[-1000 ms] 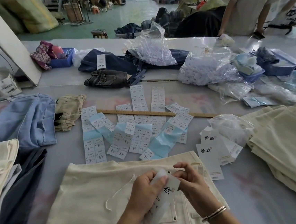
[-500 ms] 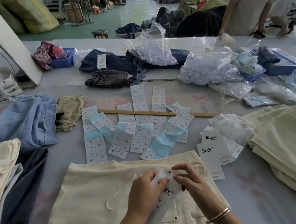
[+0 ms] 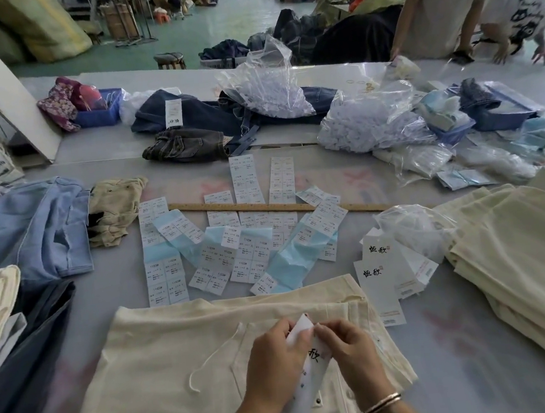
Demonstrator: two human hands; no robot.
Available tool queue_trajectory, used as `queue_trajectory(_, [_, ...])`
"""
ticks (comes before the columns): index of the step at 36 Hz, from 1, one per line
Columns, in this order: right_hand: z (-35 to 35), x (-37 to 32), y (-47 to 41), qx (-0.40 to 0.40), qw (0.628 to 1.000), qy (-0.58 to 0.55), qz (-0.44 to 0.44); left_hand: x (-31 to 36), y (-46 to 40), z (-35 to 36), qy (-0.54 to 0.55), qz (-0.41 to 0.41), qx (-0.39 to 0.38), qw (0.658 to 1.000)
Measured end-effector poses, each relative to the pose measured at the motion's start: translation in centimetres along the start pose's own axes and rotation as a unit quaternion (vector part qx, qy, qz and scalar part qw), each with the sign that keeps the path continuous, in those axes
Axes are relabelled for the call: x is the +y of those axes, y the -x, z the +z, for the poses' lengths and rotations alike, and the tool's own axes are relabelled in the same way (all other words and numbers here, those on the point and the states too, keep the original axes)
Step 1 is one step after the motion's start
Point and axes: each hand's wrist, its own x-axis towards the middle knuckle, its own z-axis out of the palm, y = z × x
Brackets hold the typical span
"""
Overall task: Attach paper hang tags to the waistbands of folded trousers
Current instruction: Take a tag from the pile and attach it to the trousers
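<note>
I am looking down at a wide grey work table [image 3: 480, 369] inside a big workshop with a green floor behind it. The near edge of the table is lying outside my view; the far edge is running under 2 people [image 3: 458, 5] who are leaning on it at the top right.

In front of me, cream trousers [image 3: 180, 365] are lying folded and flat, with a white drawstring [image 3: 212, 358] curling on them. Above the trousers, the left hand [image 3: 276, 362] and the right hand [image 3: 355, 355] are meeting. Both are pinching a white hang tag [image 3: 304, 328] between thumb and curled fingers, close together near its top end. The tag is standing tilted over the waistband area, but how it is joined to the cloth I cannot tell.

Bare table is showing on the right of the trousers, before a stack of cream trousers [image 3: 520, 265]. More hang tags [image 3: 385, 282] are lying fanned just beside that stack. Beyond the trousers, sticker sheets [image 3: 235, 253] are spreading under a wooden ruler [image 3: 281, 207]. On the left, dark and blue garments [image 3: 27, 230] are crowding the edge. Further back, plastic bags [image 3: 362, 121] and jeans [image 3: 209, 116] are filling the table.
</note>
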Motion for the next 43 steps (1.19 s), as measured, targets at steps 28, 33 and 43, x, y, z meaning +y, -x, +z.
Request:
queue_trajectory(28, [-7.3, 0.4, -9.0, 0.086, 0.972, -0.082, 0.205, 0.1, -14.4, 11.0, -0.22, -0.04, -0.281, 0.933])
queue_trajectory(33, [-7.5, -0.1, -9.8, 0.055, 0.965, -0.048, 0.251, -0.4, -15.5, 11.1, -0.258, -0.032, -0.36, 0.896])
queue_trajectory(43, [-7.2, 0.1, -8.6, 0.044, 0.94, -0.199, 0.272, -1.2, -15.1, 10.5, -0.161, -0.053, -0.311, 0.935])
